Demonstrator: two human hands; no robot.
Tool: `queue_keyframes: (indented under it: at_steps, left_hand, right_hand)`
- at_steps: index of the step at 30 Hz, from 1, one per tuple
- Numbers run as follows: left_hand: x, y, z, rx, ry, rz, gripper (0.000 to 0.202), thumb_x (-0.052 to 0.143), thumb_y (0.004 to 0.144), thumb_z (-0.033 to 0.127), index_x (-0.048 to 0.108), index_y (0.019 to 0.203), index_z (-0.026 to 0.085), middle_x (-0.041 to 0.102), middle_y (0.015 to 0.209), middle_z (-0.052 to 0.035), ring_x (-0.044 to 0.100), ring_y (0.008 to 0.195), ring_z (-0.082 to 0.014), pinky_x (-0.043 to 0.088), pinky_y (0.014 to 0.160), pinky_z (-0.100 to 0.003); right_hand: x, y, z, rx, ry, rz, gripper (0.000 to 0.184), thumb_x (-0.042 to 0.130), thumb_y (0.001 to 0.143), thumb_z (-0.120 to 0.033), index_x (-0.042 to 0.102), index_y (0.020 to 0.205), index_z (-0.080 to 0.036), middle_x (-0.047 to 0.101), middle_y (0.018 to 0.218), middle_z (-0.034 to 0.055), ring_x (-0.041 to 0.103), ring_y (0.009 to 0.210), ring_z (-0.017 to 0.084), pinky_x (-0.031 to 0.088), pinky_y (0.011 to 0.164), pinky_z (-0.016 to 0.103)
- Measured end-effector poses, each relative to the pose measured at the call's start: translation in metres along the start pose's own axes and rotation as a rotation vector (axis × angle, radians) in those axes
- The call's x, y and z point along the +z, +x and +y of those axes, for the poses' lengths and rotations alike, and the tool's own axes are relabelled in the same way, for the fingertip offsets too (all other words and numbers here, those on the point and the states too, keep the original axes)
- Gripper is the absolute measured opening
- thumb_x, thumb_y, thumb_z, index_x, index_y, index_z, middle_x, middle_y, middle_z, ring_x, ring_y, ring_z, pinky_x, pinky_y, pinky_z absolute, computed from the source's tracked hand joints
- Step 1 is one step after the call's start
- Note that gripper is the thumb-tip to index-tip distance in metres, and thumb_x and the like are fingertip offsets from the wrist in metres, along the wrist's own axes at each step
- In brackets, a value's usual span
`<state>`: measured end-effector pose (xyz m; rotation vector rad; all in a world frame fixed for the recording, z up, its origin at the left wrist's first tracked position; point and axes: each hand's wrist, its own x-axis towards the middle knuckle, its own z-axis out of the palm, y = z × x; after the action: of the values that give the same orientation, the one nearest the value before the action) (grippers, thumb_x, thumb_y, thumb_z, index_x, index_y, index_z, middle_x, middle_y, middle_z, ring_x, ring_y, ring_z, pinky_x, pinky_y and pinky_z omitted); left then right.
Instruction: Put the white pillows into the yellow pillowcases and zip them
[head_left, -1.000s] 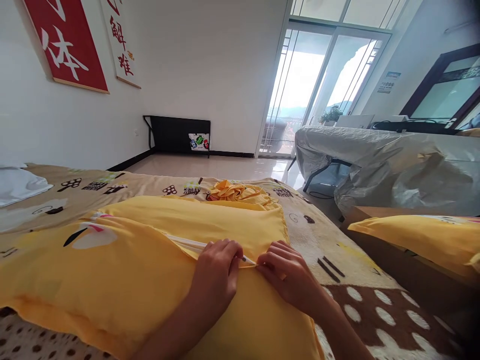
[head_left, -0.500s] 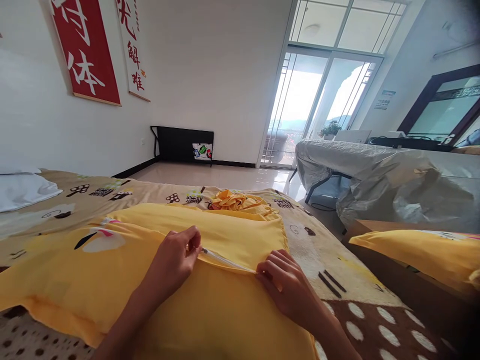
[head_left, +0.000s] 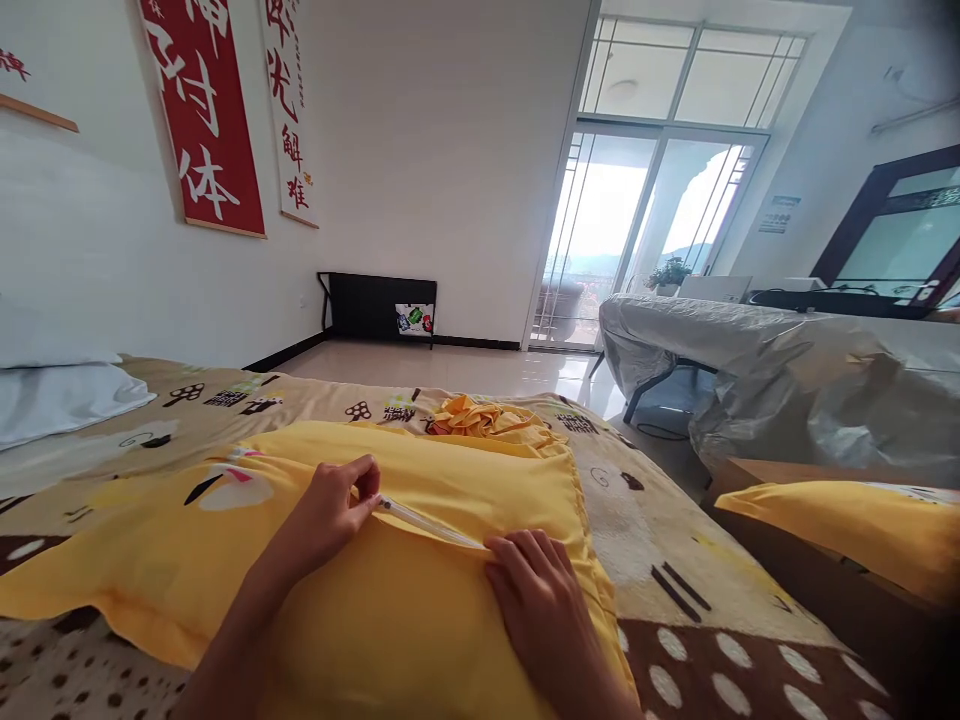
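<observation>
A plump yellow pillow (head_left: 480, 490) lies across the bed in front of me, with a printed white, pink and black figure on its left part. Along its top runs a pale zipper (head_left: 431, 522). My left hand (head_left: 334, 515) pinches the zipper's slider end between thumb and fingers; the small pull itself is mostly hidden. At the right end of the visible zipper strip, my right hand (head_left: 536, 595) grips the yellow fabric, its fingers curled over the seam.
Beyond the pillow lies a crumpled orange-yellow cloth (head_left: 487, 418) on the patterned blanket (head_left: 622, 500). White bedding (head_left: 67, 400) is at the left. To the right, another yellow pillow (head_left: 847, 525) rests on a cardboard box (head_left: 757, 472), near a plastic-covered table (head_left: 697, 325).
Both hands have shifted left along the zipper, the left one still pinching at the slider and the right one still on the fabric. The camera view has tilted slightly upward.
</observation>
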<state>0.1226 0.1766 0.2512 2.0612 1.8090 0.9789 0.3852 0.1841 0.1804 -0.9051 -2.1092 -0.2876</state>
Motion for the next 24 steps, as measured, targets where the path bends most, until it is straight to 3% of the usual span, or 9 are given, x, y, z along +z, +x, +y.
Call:
queue_keyframes:
  at_steps: [4, 7, 11, 13, 15, 17, 21, 22, 24]
  left_hand:
    - [-0.007, 0.001, -0.006, -0.008, -0.035, 0.036, 0.014, 0.048, 0.079, 0.029, 0.047, 0.068, 0.021, 0.055, 0.068, 0.0016, 0.051, 0.068, -0.0156, 0.036, 0.064, -0.027]
    - [-0.006, -0.004, 0.004, 0.03, -0.101, 0.086, 0.012, 0.047, 0.08, 0.027, 0.045, 0.069, 0.021, 0.054, 0.069, 0.0012, 0.053, 0.072, -0.016, 0.038, 0.067, -0.026]
    - [0.014, -0.016, 0.033, 0.179, -0.167, 0.193, 0.009, 0.042, 0.08, 0.017, 0.042, 0.072, 0.022, 0.052, 0.072, 0.0011, 0.049, 0.069, -0.0144, 0.037, 0.065, -0.024]
    - [0.029, -0.019, 0.045, 0.221, -0.191, 0.211, 0.011, 0.04, 0.08, 0.014, 0.041, 0.073, 0.022, 0.051, 0.071, 0.0012, 0.047, 0.066, -0.0139, 0.035, 0.063, -0.024]
    - [0.046, -0.017, 0.052, 0.222, -0.177, 0.187, 0.012, 0.041, 0.08, 0.011, 0.041, 0.073, 0.022, 0.051, 0.071, 0.0011, 0.046, 0.064, -0.0138, 0.033, 0.061, -0.024]
    - [0.061, -0.012, 0.052, 0.187, -0.166, 0.131, 0.015, 0.042, 0.077, 0.007, 0.04, 0.073, 0.021, 0.051, 0.07, 0.0012, 0.045, 0.063, -0.0133, 0.03, 0.06, -0.024]
    - [0.085, -0.001, 0.042, 0.156, -0.192, 0.018, 0.019, 0.045, 0.071, 0.002, 0.042, 0.072, 0.021, 0.051, 0.064, 0.0029, 0.045, 0.059, -0.0122, 0.028, 0.056, -0.023]
    - [0.088, 0.0, 0.04, 0.16, -0.192, 0.016, 0.019, 0.046, 0.071, 0.002, 0.043, 0.072, 0.021, 0.052, 0.065, 0.0027, 0.046, 0.059, -0.0123, 0.028, 0.056, -0.023]
    - [0.092, 0.001, 0.037, 0.168, -0.17, 0.039, 0.018, 0.045, 0.073, 0.003, 0.044, 0.073, 0.02, 0.055, 0.07, 0.0013, 0.048, 0.063, -0.0129, 0.029, 0.057, -0.024]
  right_hand:
    - [0.01, -0.004, 0.008, 0.002, -0.005, 0.101, 0.017, 0.04, 0.093, -0.01, 0.051, 0.087, -0.021, 0.056, 0.077, 0.0024, 0.05, 0.07, 0.018, 0.04, 0.065, 0.03]
    - [0.005, 0.0, 0.021, -0.04, -0.042, 0.243, 0.015, 0.041, 0.092, -0.008, 0.051, 0.093, -0.02, 0.055, 0.079, 0.0038, 0.05, 0.074, 0.018, 0.042, 0.068, 0.031]
    - [-0.027, 0.02, 0.061, -0.196, -0.191, 0.439, 0.018, 0.046, 0.089, -0.007, 0.053, 0.1, -0.019, 0.055, 0.085, 0.0061, 0.052, 0.079, 0.019, 0.045, 0.072, 0.032]
    - [-0.048, 0.03, 0.086, -0.329, -0.285, 0.467, 0.019, 0.049, 0.087, -0.007, 0.053, 0.101, -0.02, 0.055, 0.086, 0.006, 0.052, 0.079, 0.018, 0.045, 0.073, 0.033]
    - [-0.065, 0.034, 0.104, -0.419, -0.36, 0.379, 0.019, 0.049, 0.087, -0.008, 0.054, 0.1, -0.02, 0.057, 0.086, 0.0063, 0.052, 0.079, 0.019, 0.043, 0.075, 0.034]
    - [-0.074, 0.031, 0.111, -0.387, -0.399, 0.127, 0.017, 0.044, 0.088, -0.008, 0.055, 0.095, -0.019, 0.059, 0.084, 0.0063, 0.052, 0.078, 0.019, 0.041, 0.076, 0.034]
    - [-0.068, 0.022, 0.092, -0.025, -0.422, -0.505, 0.029, 0.036, 0.081, 0.001, 0.058, 0.082, -0.019, 0.063, 0.086, 0.0069, 0.058, 0.078, 0.018, 0.036, 0.077, 0.033]
    - [-0.064, 0.023, 0.081, 0.055, -0.402, -0.57, 0.032, 0.036, 0.079, 0.002, 0.059, 0.085, -0.019, 0.064, 0.091, 0.0078, 0.059, 0.083, 0.019, 0.036, 0.079, 0.034]
    - [-0.055, 0.033, 0.055, 0.14, -0.295, -0.565, 0.036, 0.035, 0.082, -0.001, 0.062, 0.098, -0.019, 0.065, 0.104, 0.009, 0.06, 0.096, 0.02, 0.035, 0.085, 0.035]
